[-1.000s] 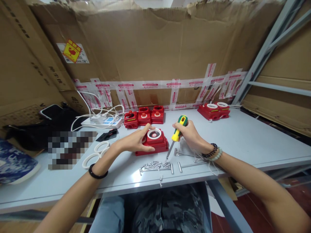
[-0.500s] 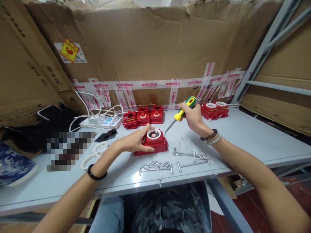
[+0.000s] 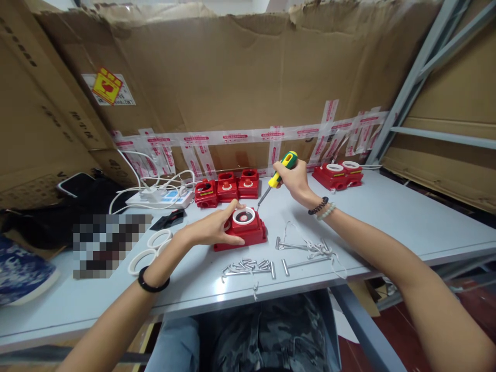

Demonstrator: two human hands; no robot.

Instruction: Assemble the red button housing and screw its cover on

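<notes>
Red box (image 3: 243, 230) sits on the worktop (image 3: 387, 217), near its front edge, straight ahead of the person. White ring (image 3: 244, 215) seated on its top face.

Left hand (image 3: 211, 230) lies flat against the box's left side, fingers wrapped over the top edge, thumb along the front face; grip pressed on the box, steadying it. Forearm comes in low from the lower left, black band at the wrist.

Right hand (image 3: 292, 178) held above and to the right of the box, grip closed around the yellow-green handle of a screwdriver (image 3: 276, 180). Long axis of the tool slants down and to the left: handle high by the hand, tip low, close to the box's back right corner, just off the ring. Whether the tip touches cannot be told. Wrist cocked, bead bracelets showing, elbow out to the right.

Screws (image 3: 248, 266) lie scattered in front of the box, near the worktop's edge. Three red boxes (image 3: 227, 187) stand in a row behind; two more (image 3: 339, 174) far right. Loose white rings (image 3: 151, 248) to the left.
</notes>
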